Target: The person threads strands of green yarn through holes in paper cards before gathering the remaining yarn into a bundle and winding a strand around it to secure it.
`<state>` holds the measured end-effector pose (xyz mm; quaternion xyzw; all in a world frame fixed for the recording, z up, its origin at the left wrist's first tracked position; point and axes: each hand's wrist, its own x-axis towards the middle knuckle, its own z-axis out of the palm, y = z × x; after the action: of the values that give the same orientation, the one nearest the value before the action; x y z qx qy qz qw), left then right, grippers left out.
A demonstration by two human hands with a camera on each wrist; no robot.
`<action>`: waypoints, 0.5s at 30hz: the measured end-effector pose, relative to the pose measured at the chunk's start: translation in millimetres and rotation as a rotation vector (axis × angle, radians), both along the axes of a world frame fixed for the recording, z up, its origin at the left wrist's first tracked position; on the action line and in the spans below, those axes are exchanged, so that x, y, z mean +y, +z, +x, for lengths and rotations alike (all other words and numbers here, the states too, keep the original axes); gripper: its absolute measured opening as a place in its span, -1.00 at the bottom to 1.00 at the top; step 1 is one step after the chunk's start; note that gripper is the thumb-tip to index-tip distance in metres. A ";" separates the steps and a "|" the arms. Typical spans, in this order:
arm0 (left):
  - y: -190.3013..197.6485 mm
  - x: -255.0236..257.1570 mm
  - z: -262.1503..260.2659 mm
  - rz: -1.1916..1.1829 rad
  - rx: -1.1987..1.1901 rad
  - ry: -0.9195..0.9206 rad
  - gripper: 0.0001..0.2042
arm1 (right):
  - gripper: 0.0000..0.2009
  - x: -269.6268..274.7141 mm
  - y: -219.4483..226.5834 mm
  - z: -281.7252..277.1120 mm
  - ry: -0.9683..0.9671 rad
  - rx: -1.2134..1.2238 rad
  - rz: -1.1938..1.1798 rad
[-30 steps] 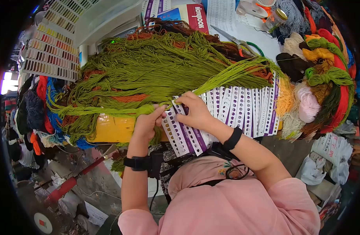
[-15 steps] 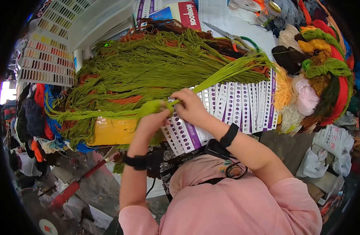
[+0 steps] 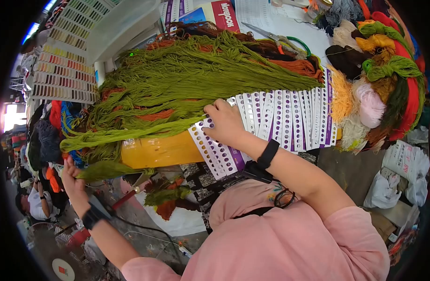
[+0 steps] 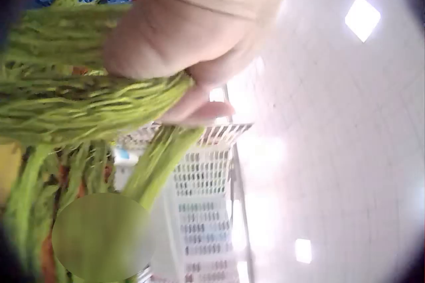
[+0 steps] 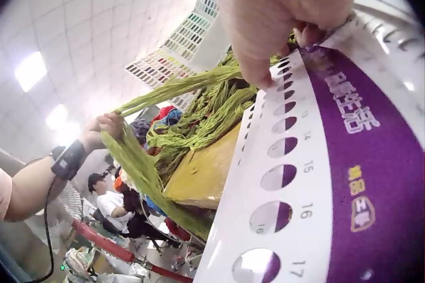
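At the far left, my left hand (image 3: 74,181) grips a green thread skein (image 3: 112,171) near its looped end. The left wrist view shows the strands (image 4: 86,107) bunched against thumb and fingers. From that hand the thread (image 5: 186,86) stretches across to my right hand (image 5: 285,17). In the head view, the right hand (image 3: 225,124) holds the top of a white and purple punched thread card (image 3: 214,152). Numbers run beside the card's holes (image 5: 280,177). Under the right fingers, where thread meets card, the view is partly hidden.
A large heap of olive thread (image 3: 177,75) covers the table, over a yellow package (image 3: 161,152). More punched cards (image 3: 285,122) fan out rightward. Scissors (image 3: 266,32), a notebook (image 3: 223,16) and coloured skeins (image 3: 393,70) lie around. A person in white (image 5: 113,205) sits beyond.
My left hand has swung from beside the right hand out to the far left, drawing the green thread with it. The thread's tail no longer lies across the cards at right. My right hand stays at the card.
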<state>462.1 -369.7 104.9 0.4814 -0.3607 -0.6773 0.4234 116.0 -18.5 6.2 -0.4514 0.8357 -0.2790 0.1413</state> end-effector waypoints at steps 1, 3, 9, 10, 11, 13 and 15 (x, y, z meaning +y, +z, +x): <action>10.6 34.3 -20.2 -0.036 -0.040 -0.134 -0.84 | -0.56 0.1 -1.8 -1.9 0.004 -0.012 -0.033; 27.5 137.3 -92.6 -0.016 -0.260 -0.149 -0.77 | -0.55 2.5 -8.3 -1.7 0.015 -0.047 -0.089; -4.9 284.0 -161.0 0.250 0.140 -0.549 -0.54 | -0.91 23.9 17.2 19.3 0.068 -0.581 -0.377; -5.4 294.5 -170.3 0.280 0.170 -0.533 -0.51 | -0.92 26.3 28.9 25.2 0.060 -0.873 -0.290; -4.6 303.3 -179.6 0.309 0.200 -0.520 -0.49 | -0.91 29.0 43.4 30.8 0.048 -1.162 -0.195; -6.5 310.5 -183.0 0.307 0.281 -0.603 -0.44 | -0.90 33.4 69.9 41.3 0.100 -1.313 -0.263; -13.8 312.1 -181.2 0.246 0.381 -0.797 -0.41 | -0.89 36.7 77.8 46.6 0.129 -1.431 -0.244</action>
<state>280.8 -57.6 91.1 0.2188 -0.3504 -0.9016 0.1283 162.6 18.3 83.9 -0.2192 0.4733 -0.5881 0.6181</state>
